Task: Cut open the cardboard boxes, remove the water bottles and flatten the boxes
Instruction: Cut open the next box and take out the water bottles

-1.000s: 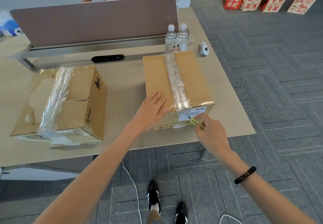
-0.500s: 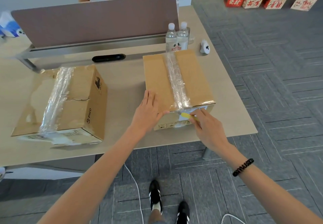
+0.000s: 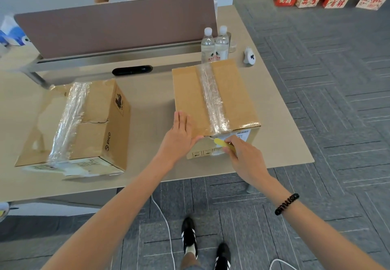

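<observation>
Right-hand box point(image 3: 213, 99), sealed with clear tape point(image 3: 213, 101), sits near the table's point(image 3: 152, 101) front edge. Left hand point(image 3: 179, 139), fingers flat and extended, presses its near top corner. Right hand point(image 3: 244, 158), fingers closed around a yellow cutter point(image 3: 221, 144), meets the front seam. Two water bottles point(image 3: 214, 46) stand directly behind the box; a second taped box point(image 3: 84, 126) lies well apart to the left.

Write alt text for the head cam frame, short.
A person's left hand presses flat on a taped cardboard box while the right hand holds a yellow cutter at the near top edge. A second taped box sits to the left on the table, and two water bottles stand behind.
</observation>
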A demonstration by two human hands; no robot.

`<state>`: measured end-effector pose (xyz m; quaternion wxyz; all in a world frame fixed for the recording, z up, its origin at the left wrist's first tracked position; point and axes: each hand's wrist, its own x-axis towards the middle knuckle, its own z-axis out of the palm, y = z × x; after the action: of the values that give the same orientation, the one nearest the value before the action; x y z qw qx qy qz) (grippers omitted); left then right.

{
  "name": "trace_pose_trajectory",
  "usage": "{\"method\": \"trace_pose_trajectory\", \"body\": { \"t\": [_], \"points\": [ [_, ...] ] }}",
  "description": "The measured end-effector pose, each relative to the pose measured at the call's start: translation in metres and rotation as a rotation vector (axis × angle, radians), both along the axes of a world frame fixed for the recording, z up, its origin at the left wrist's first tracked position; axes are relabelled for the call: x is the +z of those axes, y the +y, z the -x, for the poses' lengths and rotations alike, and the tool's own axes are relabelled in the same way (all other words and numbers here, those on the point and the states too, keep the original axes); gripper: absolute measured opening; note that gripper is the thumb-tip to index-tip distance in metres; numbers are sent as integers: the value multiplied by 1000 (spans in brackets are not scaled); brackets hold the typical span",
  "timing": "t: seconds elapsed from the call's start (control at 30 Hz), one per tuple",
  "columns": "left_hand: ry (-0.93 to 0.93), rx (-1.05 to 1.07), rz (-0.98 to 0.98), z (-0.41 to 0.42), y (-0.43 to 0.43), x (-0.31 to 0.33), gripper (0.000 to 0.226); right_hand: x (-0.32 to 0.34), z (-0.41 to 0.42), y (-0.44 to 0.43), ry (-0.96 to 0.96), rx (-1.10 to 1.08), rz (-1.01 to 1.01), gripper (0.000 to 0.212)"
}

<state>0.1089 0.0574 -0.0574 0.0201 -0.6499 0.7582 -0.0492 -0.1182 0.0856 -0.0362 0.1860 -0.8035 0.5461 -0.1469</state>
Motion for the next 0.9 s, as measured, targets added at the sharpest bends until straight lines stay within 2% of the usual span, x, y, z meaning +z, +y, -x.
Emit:
{"method": "trace_pose_trajectory", "body": {
  "t": [0.17, 0.57, 0.9],
  "points": [
    [-20, -33, 43, 0, 0, -1, 94, -2, -4, 0, -15, -5, -33, 20],
    [-177, -109, 144, 1, -1, -3, 80, -7, -7, 2, -105, -108, -39, 21],
    [-269, -217, 170, -7, -14, -15, 88, -8, -9, 6, -136, -185, -46, 17]
  ]
}}
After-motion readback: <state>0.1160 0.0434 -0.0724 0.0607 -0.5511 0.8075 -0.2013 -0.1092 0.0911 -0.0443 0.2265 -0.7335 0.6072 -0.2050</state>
